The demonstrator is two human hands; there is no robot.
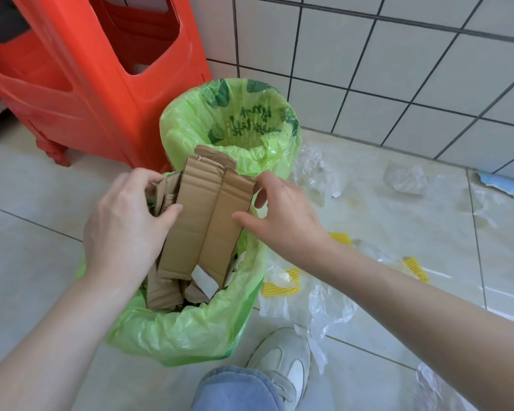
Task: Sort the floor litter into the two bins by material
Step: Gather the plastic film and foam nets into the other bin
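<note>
At the bottom edge sat one pale sneaker and one denim-clad knee. Just beyond stood the near bin, lined with a crinkled, translucent green bag and packed with torn brown cardboard scraps standing on end, a white offcut among them. Both hands were on one tall, creased cardboard strip, corrugated, ragged along its top, its lower end down inside the near bin. The left hand grasped it and the pieces beside it, thumb across the front and fingers curled over the far side. The right hand pinched the strip's right edge, thumb on the face, fingers bent behind it.

To the right, on glossy beige floor tiles, lay thin clear plastic sheets, crumpled and wrinkled, with three yellow ribbed patches showing among them. Farther off lay two more crumpled clear wads and one blue torn-edged scrap at the wall's foot.

Directly behind the near bin stood the second bin, round, with a matching green liner printed with dark leaves and lettering; the strip's top overlapped its near rim. One red moulded plastic stool stood to its left, and a white square-tiled wall with dark grout rose behind.
</note>
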